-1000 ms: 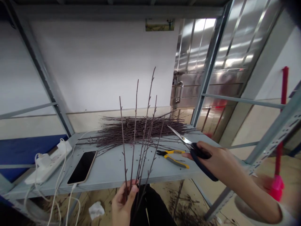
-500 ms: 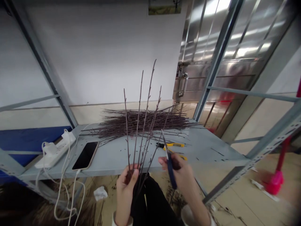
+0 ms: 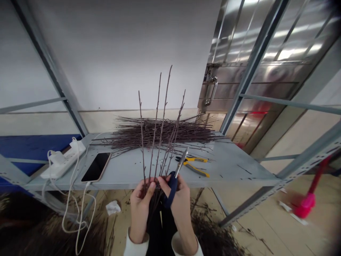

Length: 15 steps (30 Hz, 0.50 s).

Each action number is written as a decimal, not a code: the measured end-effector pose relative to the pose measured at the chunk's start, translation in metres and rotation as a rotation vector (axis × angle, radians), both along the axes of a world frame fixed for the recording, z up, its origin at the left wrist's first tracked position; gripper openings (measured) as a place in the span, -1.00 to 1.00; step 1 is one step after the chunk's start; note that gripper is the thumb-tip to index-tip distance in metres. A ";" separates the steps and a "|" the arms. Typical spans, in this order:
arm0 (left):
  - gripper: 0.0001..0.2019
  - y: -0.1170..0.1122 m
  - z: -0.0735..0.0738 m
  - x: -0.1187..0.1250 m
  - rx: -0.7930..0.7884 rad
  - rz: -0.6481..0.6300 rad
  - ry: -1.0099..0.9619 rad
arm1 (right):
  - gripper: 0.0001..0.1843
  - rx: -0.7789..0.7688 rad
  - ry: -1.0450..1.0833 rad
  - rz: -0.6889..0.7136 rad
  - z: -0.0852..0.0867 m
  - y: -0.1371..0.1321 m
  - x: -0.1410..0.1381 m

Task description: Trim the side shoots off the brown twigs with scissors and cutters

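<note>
A person in pale sleeves, dark-clad legs below, works at a grey metal shelf [image 3: 226, 170] with a spread of thin brown twigs [image 3: 155, 124] gathered upright at the near edge. The left hand [image 3: 140, 202] pinches the twigs near their lower ends, thumb pressed toward the fingers, the stems fanning upward. The right hand [image 3: 179, 201] holds a pair of dark-handled scissors [image 3: 172, 188], fingers curled about the handle, blades pointing up and away; its thumb and fingertips meet the same cluster just beside the left hand, though whether they grip a stem cannot be told. Yellow-and-grey pliers [image 3: 196, 171] lie on the shelf near the scissors' tip, handles parted. Behind, a long heap of twigs [image 3: 169, 134] stretches across the rear of the shelf. To the left, a phone [image 3: 96, 167], screen dark, lies plugged into a white cable [image 3: 82, 202], near a white power strip [image 3: 64, 164] loaded with plugs. On the floor below, a crumpled white tissue [image 3: 113, 207] and scattered twig litter [image 3: 213, 233] lie about; a metal door [image 3: 237, 90] stands at right.
</note>
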<state>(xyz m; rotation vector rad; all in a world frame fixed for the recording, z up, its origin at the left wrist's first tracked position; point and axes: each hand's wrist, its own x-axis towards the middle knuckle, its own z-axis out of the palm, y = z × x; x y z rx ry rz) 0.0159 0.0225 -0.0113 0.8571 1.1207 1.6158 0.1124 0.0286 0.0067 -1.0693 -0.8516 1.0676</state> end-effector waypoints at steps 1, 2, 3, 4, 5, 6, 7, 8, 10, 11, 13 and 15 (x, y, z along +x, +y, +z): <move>-0.74 0.000 0.000 0.000 0.000 0.007 -0.010 | -0.64 -0.011 0.020 0.001 0.000 0.000 0.001; -0.74 0.001 0.000 0.001 -0.004 0.018 -0.023 | -0.63 -0.022 0.047 0.004 0.000 -0.001 0.002; -0.74 0.001 0.001 0.001 -0.011 0.034 -0.038 | -0.63 -0.035 0.080 0.011 0.000 -0.001 0.003; -0.73 0.001 0.002 0.001 -0.022 0.049 -0.051 | -0.62 -0.046 0.118 0.022 0.000 -0.002 0.005; -0.73 0.000 0.003 0.002 -0.033 0.062 -0.062 | -0.62 -0.056 0.159 0.035 -0.001 -0.002 0.006; -0.72 0.000 0.004 0.002 -0.043 0.071 -0.072 | -0.61 -0.065 0.199 0.051 -0.001 -0.002 0.008; -0.71 0.000 0.005 0.002 -0.052 0.076 -0.084 | -0.61 -0.075 0.236 0.068 -0.002 -0.002 0.009; -0.71 -0.001 0.007 0.003 -0.060 0.075 -0.099 | -0.61 -0.085 0.270 0.079 -0.004 -0.001 0.011; -0.70 -0.002 0.009 0.005 -0.069 0.053 -0.143 | -0.60 -0.106 0.313 0.079 -0.008 0.002 0.012; -0.70 -0.003 0.011 0.005 -0.067 0.035 -0.169 | -0.59 -0.114 0.323 0.067 -0.011 0.003 0.012; -0.70 -0.003 0.013 0.007 -0.056 -0.020 -0.222 | -0.57 -0.120 0.311 0.033 -0.016 0.007 0.012; -0.71 -0.003 0.014 0.009 -0.047 -0.081 -0.271 | -0.56 -0.116 0.260 0.013 -0.021 0.011 0.011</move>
